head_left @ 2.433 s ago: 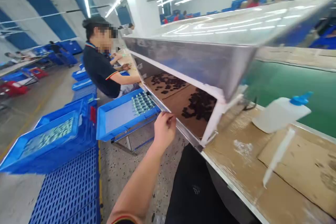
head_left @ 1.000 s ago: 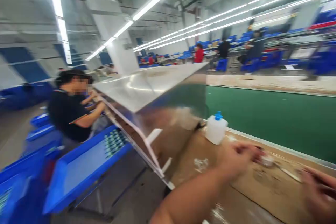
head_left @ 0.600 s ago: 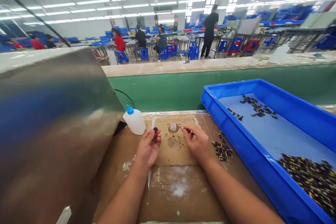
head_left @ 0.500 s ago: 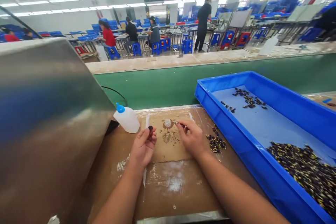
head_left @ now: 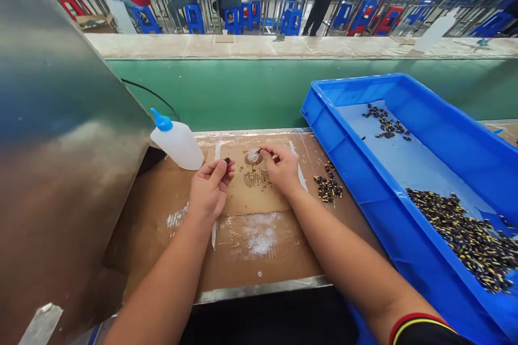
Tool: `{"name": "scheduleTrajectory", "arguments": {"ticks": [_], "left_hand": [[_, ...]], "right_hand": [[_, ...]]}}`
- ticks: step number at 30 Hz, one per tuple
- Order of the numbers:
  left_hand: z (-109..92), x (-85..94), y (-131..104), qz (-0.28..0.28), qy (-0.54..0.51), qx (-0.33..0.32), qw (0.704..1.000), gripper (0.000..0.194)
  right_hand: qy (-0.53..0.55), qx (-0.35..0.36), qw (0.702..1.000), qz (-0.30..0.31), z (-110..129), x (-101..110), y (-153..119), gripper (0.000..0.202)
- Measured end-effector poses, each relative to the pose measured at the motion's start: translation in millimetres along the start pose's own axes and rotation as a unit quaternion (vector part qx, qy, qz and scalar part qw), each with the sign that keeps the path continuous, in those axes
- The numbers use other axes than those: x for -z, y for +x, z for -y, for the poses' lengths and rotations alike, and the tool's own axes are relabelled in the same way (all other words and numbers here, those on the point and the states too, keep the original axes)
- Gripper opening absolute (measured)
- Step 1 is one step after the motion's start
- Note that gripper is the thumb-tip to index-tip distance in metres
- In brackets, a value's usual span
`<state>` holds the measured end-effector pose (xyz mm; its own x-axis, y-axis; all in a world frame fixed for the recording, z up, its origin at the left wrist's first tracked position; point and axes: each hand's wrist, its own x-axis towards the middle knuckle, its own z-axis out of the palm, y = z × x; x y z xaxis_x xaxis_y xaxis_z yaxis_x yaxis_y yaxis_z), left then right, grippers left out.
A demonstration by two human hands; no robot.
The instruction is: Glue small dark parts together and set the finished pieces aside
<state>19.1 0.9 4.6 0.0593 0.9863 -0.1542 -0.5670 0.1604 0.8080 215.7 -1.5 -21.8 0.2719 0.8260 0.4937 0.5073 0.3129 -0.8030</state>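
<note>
My left hand (head_left: 210, 187) is closed, pinching a small dark part (head_left: 227, 160) between thumb and forefinger, left of the cardboard sheet's middle. My right hand (head_left: 282, 168) is pinched shut at a small clear cup (head_left: 253, 156); a thin dark piece (head_left: 259, 151) sticks out from its fingertips over the cup. What kind of piece that is, I cannot make out. The cup stands on a cardboard sheet (head_left: 238, 202) taped to the bench. Glossy ridged streaks (head_left: 252, 179) lie on the sheet just in front of the cup.
A white squeeze bottle (head_left: 180, 145) with a blue cap stands at the left. Several small black-and-yellow parts (head_left: 328, 188) lie right of my right hand. Beyond them is a blue tray (head_left: 356, 172) holding many more. A metal panel (head_left: 68, 135) rises at the left; a green wall (head_left: 234, 89) runs behind.
The camera has tilted downward. My right hand has moved in to the clear cup, bringing the thin piece over it. My left hand still pinches the dark part and has turned slightly.
</note>
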Motion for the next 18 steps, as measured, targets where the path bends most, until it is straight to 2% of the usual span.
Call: {"name": "scheduleTrajectory", "arguments": {"ticks": [6, 10, 18], "left_hand": [[2.1, -2.4, -2.5, 0.003, 0.008, -0.001, 1.0, 0.045], [2.9, -1.6, -3.6, 0.0, 0.005, -0.002, 1.0, 0.041], [5.1, -2.9, -6.2, 0.006, -0.009, 0.006, 1.0, 0.038]], "right_hand": [[-0.11, 0.096, 0.988, 0.042, 7.5, 8.6, 9.3, 0.02], [-0.143, 0.152, 0.977, 0.045, 4.4, 9.0, 13.2, 0.021], [-0.149, 0.168, 0.974, 0.025, -5.1, -3.1, 6.4, 0.023]]}}
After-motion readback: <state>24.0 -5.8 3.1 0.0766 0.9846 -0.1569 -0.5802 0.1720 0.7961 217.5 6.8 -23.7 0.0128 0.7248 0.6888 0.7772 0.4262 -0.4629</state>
